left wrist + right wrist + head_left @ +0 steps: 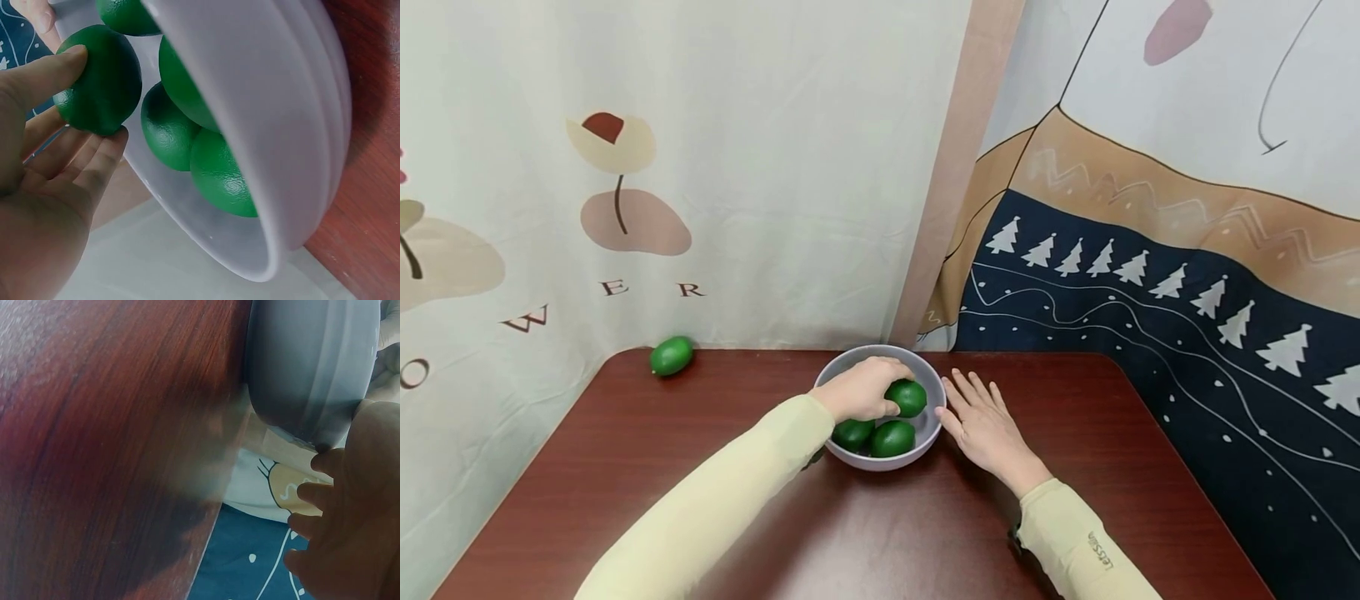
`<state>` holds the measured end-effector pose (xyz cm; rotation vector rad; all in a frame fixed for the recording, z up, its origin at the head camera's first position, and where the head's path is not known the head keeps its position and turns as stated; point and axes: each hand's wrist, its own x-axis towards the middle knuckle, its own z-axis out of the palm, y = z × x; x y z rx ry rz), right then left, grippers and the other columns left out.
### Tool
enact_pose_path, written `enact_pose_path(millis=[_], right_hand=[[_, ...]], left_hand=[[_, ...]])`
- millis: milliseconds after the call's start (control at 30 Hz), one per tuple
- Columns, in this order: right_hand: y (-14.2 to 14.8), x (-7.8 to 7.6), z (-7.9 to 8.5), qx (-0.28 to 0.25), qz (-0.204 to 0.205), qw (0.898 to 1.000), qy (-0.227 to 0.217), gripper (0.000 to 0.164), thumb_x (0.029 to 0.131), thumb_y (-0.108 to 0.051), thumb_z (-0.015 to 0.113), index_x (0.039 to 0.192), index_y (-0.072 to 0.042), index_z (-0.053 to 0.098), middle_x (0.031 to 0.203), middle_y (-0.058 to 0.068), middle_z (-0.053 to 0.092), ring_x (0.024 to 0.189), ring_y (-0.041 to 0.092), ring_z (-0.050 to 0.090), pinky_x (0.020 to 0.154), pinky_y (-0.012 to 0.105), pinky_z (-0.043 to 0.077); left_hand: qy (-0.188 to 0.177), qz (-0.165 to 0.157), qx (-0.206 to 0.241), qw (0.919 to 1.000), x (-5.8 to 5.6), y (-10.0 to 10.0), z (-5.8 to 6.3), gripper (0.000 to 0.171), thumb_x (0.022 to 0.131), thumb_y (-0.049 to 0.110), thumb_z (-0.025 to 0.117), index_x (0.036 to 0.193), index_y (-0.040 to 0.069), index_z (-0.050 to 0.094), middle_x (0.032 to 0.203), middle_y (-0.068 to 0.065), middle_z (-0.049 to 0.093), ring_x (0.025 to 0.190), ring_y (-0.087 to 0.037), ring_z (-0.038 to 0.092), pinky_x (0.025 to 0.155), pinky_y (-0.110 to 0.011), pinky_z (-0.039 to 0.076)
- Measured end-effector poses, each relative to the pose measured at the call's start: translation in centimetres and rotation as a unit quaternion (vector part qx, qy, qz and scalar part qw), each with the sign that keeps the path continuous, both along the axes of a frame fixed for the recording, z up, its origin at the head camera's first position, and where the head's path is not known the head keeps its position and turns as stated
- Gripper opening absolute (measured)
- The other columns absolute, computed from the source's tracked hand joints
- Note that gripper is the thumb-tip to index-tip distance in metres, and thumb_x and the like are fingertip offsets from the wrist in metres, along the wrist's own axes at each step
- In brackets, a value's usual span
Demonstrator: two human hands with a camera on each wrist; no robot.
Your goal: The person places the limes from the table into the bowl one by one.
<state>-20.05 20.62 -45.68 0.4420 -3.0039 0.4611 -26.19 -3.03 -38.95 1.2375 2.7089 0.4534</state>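
Observation:
A lavender-grey bowl [937, 429] stands near the far edge of the table, with several green limes [892, 439] inside. My left hand [863, 390] reaches over its left rim and grips one lime [906, 398]. In the left wrist view, thumb and fingers pinch that lime [103, 81] at the bowl's mouth, above the other limes [172, 128]. At the bowl's right side is my right hand [988, 429], its fingers spread and straight. The right wrist view shows the right hand [369, 506] against the bowl's wall [306, 369], the thumb at its rim.
Another lime [672, 357] lies alone at the far left corner of the reddish-brown table [625, 450]. A pale printed curtain [790, 183] hangs behind the table. On the right hangs a dark cloth [1150, 358] with white trees.

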Motion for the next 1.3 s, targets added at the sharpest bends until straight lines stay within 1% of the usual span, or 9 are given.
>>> enact_pose_path(millis=[100, 267, 367, 433, 667, 933, 1000, 1200, 1300], right_hand=[[-0.1, 0.1, 0.0, -0.003, 0.001, 1.000, -0.005, 0.064, 0.109, -0.047, 0.045, 0.161, -0.010, 0.038, 0.169, 0.015, 0.028, 0.157, 0.042, 0.019, 0.125, 0.063, 0.011], [-0.2, 0.2, -0.1, 0.000, 0.001, 1.000, -0.012, 0.065, 0.109, -0.047, 0.044, 0.161, -0.010, 0.037, 0.169, 0.014, 0.026, 0.158, 0.040, 0.017, 0.126, 0.062, 0.010], [-0.2, 0.2, -0.1, 0.000, 0.001, 1.000, -0.010, 0.065, 0.109, -0.048, 0.044, 0.161, -0.010, 0.037, 0.169, 0.014, 0.027, 0.158, 0.039, 0.017, 0.126, 0.062, 0.010], [-0.2, 0.2, -0.1, 0.000, 0.001, 1.000, -0.006, 0.064, 0.109, -0.048, 0.044, 0.160, -0.010, 0.038, 0.169, 0.015, 0.028, 0.158, 0.039, 0.017, 0.126, 0.062, 0.011], [-0.2, 0.2, -0.2, 0.000, 0.003, 1.000, -0.005, 0.064, 0.109, -0.048, 0.044, 0.160, -0.009, 0.038, 0.169, 0.015, 0.028, 0.158, 0.039, 0.018, 0.126, 0.062, 0.011], [-0.2, 0.2, -0.3, 0.001, 0.005, 1.000, 0.020, 0.062, 0.109, -0.045, 0.046, 0.158, -0.007, 0.042, 0.167, 0.017, 0.032, 0.156, 0.041, 0.022, 0.124, 0.064, 0.015], [-0.2, 0.2, -0.3, -0.002, 0.006, 1.000, 0.020, 0.062, 0.109, -0.044, 0.046, 0.158, -0.006, 0.043, 0.167, 0.017, 0.032, 0.155, 0.041, 0.023, 0.124, 0.064, 0.015], [-0.1, 0.2, -0.1, -0.005, 0.000, 1.000, 0.002, 0.063, 0.109, -0.046, 0.044, 0.160, -0.009, 0.039, 0.168, 0.015, 0.029, 0.157, 0.040, 0.019, 0.126, 0.062, 0.011], [0.0, 0.1, -0.1, -0.001, 0.000, 1.000, 0.009, 0.063, 0.109, -0.046, 0.045, 0.159, -0.008, 0.040, 0.168, 0.016, 0.030, 0.156, 0.041, 0.020, 0.125, 0.063, 0.013]], left_hand=[[-0.001, 0.000, -0.017, 0.9999, -0.1, 0.4, -0.2, 0.048, 0.091, 0.014, 0.079, 0.136, 0.006, 0.065, 0.136, -0.010, 0.065, 0.128, -0.026, 0.058, 0.113, -0.043, 0.043], [-0.006, -0.005, -0.044, 0.9990, -0.3, 1.0, -0.5, 0.049, 0.091, 0.011, 0.078, 0.138, 0.007, 0.064, 0.139, -0.009, 0.064, 0.130, -0.023, 0.057, 0.115, -0.039, 0.042], [-0.015, -0.006, -0.057, 0.9983, -0.2, 1.3, -0.4, 0.050, 0.092, 0.010, 0.077, 0.140, 0.007, 0.064, 0.141, -0.009, 0.063, 0.133, -0.022, 0.056, 0.117, -0.038, 0.041], [-0.014, -0.008, -0.065, 0.9978, -0.3, 1.6, -0.4, 0.049, 0.092, 0.008, 0.076, 0.139, 0.007, 0.064, 0.141, -0.008, 0.063, 0.134, -0.021, 0.055, 0.117, -0.037, 0.040], [-0.008, -0.013, -0.068, 0.9976, -0.6, 2.1, -0.4, 0.045, 0.087, -0.001, 0.075, 0.130, 0.011, 0.071, 0.131, -0.004, 0.069, 0.125, -0.019, 0.060, 0.113, -0.035, 0.044], [-0.008, -0.023, -0.066, 0.9975, -1.0, 2.9, -0.7, 0.043, 0.086, -0.005, 0.074, 0.126, 0.013, 0.074, 0.125, 0.000, 0.072, 0.118, -0.016, 0.063, 0.109, -0.034, 0.048], [-0.010, -0.022, -0.068, 0.9974, -1.0, 3.1, -0.8, 0.043, 0.088, -0.005, 0.074, 0.126, 0.014, 0.075, 0.124, 0.001, 0.072, 0.117, -0.015, 0.063, 0.110, -0.033, 0.048], [-0.016, -0.008, -0.082, 0.9965, -1.1, 3.7, -1.0, 0.045, 0.091, -0.006, 0.069, 0.127, 0.018, 0.074, 0.128, 0.003, 0.071, 0.122, -0.015, 0.061, 0.113, -0.036, 0.045], [-0.018, -0.006, -0.087, 0.9961, -1.2, 3.9, -1.0, 0.045, 0.092, -0.007, 0.067, 0.129, 0.018, 0.073, 0.130, 0.002, 0.070, 0.124, -0.016, 0.061, 0.114, -0.038, 0.044]])
